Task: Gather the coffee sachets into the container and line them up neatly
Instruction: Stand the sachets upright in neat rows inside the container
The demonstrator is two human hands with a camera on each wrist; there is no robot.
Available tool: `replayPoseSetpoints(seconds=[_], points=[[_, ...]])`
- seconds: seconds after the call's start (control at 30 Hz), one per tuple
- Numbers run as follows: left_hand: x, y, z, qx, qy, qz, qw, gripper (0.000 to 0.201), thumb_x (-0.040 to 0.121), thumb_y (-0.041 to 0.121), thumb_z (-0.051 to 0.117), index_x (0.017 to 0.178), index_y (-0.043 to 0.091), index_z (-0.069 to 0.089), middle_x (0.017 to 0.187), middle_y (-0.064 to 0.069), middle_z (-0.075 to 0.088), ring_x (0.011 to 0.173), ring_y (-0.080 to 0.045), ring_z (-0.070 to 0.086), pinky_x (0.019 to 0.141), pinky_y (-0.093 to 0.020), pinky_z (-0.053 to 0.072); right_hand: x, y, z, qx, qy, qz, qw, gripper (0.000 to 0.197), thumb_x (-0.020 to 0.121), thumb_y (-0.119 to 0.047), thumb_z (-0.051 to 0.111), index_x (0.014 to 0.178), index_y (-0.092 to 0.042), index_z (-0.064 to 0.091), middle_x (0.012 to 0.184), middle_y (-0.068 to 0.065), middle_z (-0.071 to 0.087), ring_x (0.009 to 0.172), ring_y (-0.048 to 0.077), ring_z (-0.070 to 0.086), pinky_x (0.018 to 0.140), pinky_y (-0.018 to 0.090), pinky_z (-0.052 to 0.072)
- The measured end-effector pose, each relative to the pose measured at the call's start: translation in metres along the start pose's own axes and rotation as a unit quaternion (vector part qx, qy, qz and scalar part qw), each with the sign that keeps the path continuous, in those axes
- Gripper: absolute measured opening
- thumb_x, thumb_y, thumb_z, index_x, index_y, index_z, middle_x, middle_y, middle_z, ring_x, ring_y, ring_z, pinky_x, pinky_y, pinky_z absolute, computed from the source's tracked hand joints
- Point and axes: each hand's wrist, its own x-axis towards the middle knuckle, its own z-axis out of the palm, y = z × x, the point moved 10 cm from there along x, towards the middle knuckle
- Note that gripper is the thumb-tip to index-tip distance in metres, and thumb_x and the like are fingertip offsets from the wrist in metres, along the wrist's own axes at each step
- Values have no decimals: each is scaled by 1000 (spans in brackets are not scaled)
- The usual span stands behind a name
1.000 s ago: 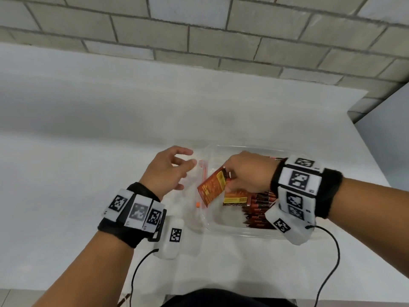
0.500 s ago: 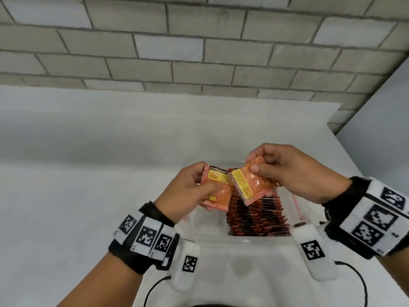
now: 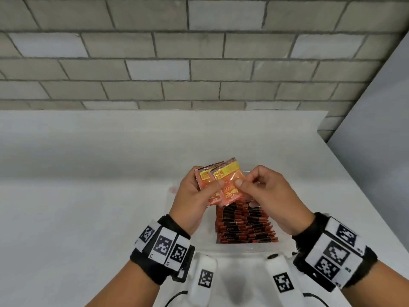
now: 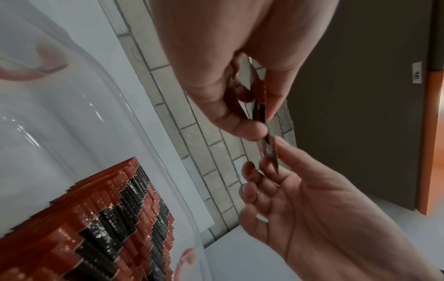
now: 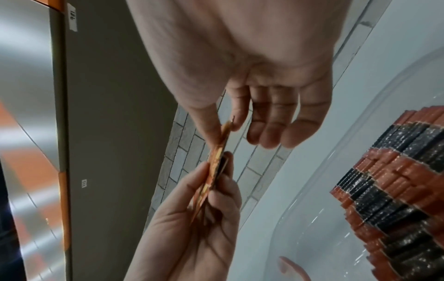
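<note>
A small fan of orange foil coffee sachets (image 3: pixel 221 185) is held upright above the clear plastic container (image 3: pixel 250 248), long axes vertical, yellow label bands uppermost. Half a second earlier the sachets were lower and tilted. The left hand (image 3: pixel 194 202) grips the fan; the right hand (image 3: pixel 270 198) pinches the front sachet's edge. A stacked row of red-black sachets (image 3: pixel 245 224) is seen inside the container on the white tabletop (image 3: pixel 88 207).
</note>
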Motion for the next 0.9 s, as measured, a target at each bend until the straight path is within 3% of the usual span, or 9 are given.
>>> replayPoseSetpoints(seconds=[0.1, 0.23, 0.33, 0.43, 0.57, 0.63, 0.73, 0.8, 0.9], points=[[-3, -3, 5, 40, -9, -10, 999, 28, 74, 18, 67, 97, 7, 54, 88, -8, 70, 68, -19, 68, 47, -25, 49, -1, 3, 7, 50, -70, 18, 996, 19, 86, -20, 67, 104, -16, 60, 89, 2, 70, 64, 14, 59, 59, 28, 51], [-7, -12, 12, 13, -31, -53, 998, 33, 77, 24, 61, 104, 6, 55, 86, -7, 70, 65, -16, 66, 43, -23, 48, 0, -3, 3, 61, -74, -15, 995, 16, 88, -14, 64, 102, -19, 62, 90, -3, 72, 68, 14, 63, 62, 24, 50], [-7, -23, 12, -26, -30, -104, 994, 50, 82, 34, 56, 119, 1, 53, 89, -11, 69, 66, -17, 66, 42, -24, 48, 2, -20, -12, 83, -22, -94, 992, 16, 85, -4, 65, 91, -18, 63, 93, -1, 71, 82, 10, 66, 71, 20, 50], [-8, -30, 17, -89, -47, -152, 983, 58, 84, 43, 49, 124, 2, 54, 89, -14, 68, 63, -19, 65, 42, -27, 51, -1, -32, -15, 46, -5, -164, 985, 30, 79, 4, 67, 79, -27, 66, 107, -10, 63, 104, 4, 58, 88, 25, 47], [-4, -24, 17, -84, -53, -134, 986, 38, 79, 26, 58, 110, 5, 59, 87, -15, 67, 62, -20, 65, 42, -27, 52, -3, -26, 4, -83, -63, -172, 979, 52, 83, 8, 55, 87, -41, 71, 127, -27, 48, 125, -2, 39, 99, 18, 35], [-4, -24, 11, -51, -45, -115, 991, 33, 74, 18, 63, 104, 6, 58, 87, -14, 68, 64, -21, 66, 46, -27, 53, -3, -23, 3, -39, -68, -150, 986, 58, 85, 13, 47, 100, -39, 69, 127, -19, 52, 116, -1, 50, 90, 15, 42], [-7, -24, 7, -41, -45, -94, 994, 29, 73, 11, 62, 101, 4, 59, 85, -12, 71, 72, -21, 69, 58, -29, 56, -3, -12, 3, 54, -59, -71, 994, 39, 92, -1, 53, 120, -28, 52, 108, -4, 62, 88, 4, 66, 72, 17, 51], [-9, -27, 5, -36, -51, -89, 994, 34, 73, 7, 62, 105, -3, 58, 84, -10, 71, 75, -21, 69, 62, -29, 56, -3, -5, 13, 8, -87, -50, 995, 34, 90, -13, 61, 120, -26, 52, 94, -3, 66, 80, 8, 68, 72, 22, 54], [-10, -30, -2, -14, -51, -88, 995, 44, 78, 9, 68, 115, -8, 51, 86, -10, 72, 78, -22, 69, 63, -30, 56, -1, -3, 14, -22, -90, -50, 994, 23, 88, -10, 63, 108, -23, 61, 86, 1, 68, 77, 13, 69, 70, 26, 56]])
